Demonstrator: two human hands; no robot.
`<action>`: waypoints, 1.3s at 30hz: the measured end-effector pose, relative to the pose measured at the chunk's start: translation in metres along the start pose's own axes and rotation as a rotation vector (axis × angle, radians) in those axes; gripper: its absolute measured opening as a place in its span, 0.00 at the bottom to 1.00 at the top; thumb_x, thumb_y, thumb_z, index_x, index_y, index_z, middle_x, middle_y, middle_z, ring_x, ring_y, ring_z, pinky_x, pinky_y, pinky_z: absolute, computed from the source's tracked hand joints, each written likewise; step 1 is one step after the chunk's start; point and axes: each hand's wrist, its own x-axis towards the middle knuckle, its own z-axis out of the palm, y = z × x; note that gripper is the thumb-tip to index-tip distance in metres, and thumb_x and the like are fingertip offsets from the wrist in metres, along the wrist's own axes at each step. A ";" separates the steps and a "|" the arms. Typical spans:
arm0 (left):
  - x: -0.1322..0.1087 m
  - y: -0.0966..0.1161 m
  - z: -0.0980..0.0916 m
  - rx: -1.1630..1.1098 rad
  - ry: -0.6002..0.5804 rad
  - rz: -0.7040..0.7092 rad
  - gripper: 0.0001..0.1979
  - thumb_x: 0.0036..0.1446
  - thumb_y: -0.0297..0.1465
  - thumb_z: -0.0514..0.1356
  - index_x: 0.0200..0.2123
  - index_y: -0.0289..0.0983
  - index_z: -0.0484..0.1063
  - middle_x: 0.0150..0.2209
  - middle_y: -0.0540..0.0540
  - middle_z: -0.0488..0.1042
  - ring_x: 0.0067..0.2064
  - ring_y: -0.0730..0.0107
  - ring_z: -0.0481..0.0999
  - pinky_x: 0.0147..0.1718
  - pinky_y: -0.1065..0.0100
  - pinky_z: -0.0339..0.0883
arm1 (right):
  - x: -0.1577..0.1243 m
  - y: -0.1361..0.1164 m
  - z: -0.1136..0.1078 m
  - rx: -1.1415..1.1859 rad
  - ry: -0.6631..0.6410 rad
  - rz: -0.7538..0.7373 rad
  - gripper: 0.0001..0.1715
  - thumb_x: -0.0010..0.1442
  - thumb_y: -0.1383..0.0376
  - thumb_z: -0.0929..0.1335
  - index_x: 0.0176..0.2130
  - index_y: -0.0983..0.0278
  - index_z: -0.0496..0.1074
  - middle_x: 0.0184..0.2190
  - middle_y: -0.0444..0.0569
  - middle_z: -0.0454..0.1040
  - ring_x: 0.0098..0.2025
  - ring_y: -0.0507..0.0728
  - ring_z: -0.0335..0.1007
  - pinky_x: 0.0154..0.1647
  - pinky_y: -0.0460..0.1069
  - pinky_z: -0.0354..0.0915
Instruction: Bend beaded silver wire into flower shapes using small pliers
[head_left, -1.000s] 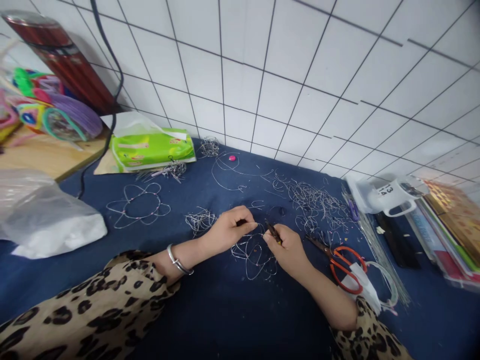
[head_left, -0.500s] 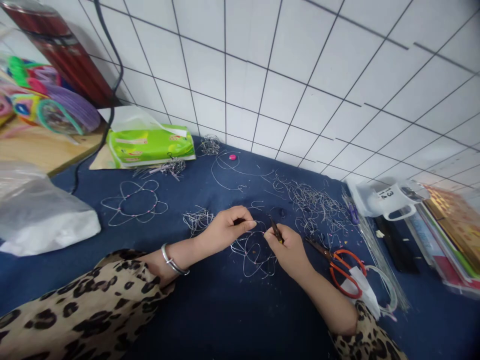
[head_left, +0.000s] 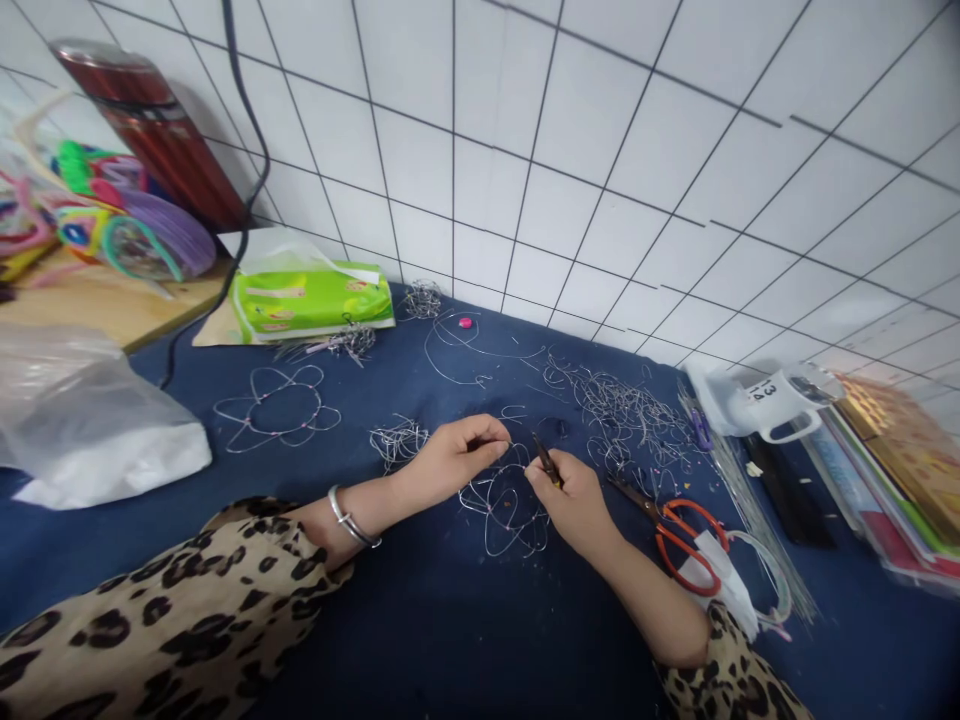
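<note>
Near the middle of the blue cloth, a looped wire flower shape (head_left: 511, 518) with small pink beads lies below and between my hands. My left hand (head_left: 457, 458), with silver bangles at its wrist, has thumb and fingertips pinched at the upper left of the loops, on what looks like thin wire. Wrapped round dark-tipped pliers (head_left: 547, 462) is my right hand (head_left: 576, 500), its thumb and finger also at the edge of the wire loops. A second wire flower (head_left: 279, 410) lies flat to the left.
Wire scraps (head_left: 630, 405) spread behind my right hand, with orange-handled scissors (head_left: 688, 550) beside it. A white mug (head_left: 780, 400) and books (head_left: 885, 470) stand right. At the left are a green tissue pack (head_left: 311, 302), a plastic bag (head_left: 97, 420) and a red flask (head_left: 169, 140).
The camera view has shifted slightly, so the objects at the left appear further right and lower. Both hands keep almost the same pose around the wire loops.
</note>
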 end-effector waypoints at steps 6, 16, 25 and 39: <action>0.002 -0.001 -0.001 0.001 0.010 0.028 0.06 0.55 0.29 0.53 0.32 0.36 0.69 0.26 0.51 0.66 0.28 0.76 0.63 0.27 0.72 0.59 | 0.002 -0.002 0.000 -0.001 -0.001 -0.008 0.11 0.58 0.61 0.61 0.28 0.64 0.66 0.22 0.42 0.63 0.26 0.51 0.59 0.28 0.45 0.56; 0.001 0.000 -0.002 -0.008 0.001 0.031 0.06 0.57 0.29 0.53 0.32 0.35 0.68 0.27 0.51 0.65 0.28 0.77 0.62 0.26 0.73 0.59 | 0.003 -0.001 0.001 0.010 0.006 -0.001 0.11 0.57 0.61 0.61 0.30 0.64 0.67 0.24 0.43 0.64 0.27 0.51 0.59 0.30 0.45 0.56; 0.002 0.001 -0.002 0.090 0.024 0.058 0.06 0.58 0.28 0.53 0.31 0.34 0.67 0.26 0.51 0.65 0.28 0.77 0.63 0.27 0.73 0.59 | 0.004 0.000 0.002 0.019 0.007 -0.010 0.11 0.57 0.61 0.62 0.30 0.65 0.68 0.24 0.43 0.64 0.27 0.51 0.60 0.30 0.46 0.56; 0.002 -0.002 -0.001 0.187 0.017 0.170 0.06 0.57 0.27 0.53 0.30 0.35 0.68 0.25 0.52 0.65 0.27 0.77 0.63 0.27 0.73 0.59 | 0.004 0.000 0.003 -0.015 0.000 -0.018 0.10 0.57 0.62 0.62 0.29 0.64 0.67 0.23 0.43 0.63 0.27 0.51 0.60 0.30 0.46 0.56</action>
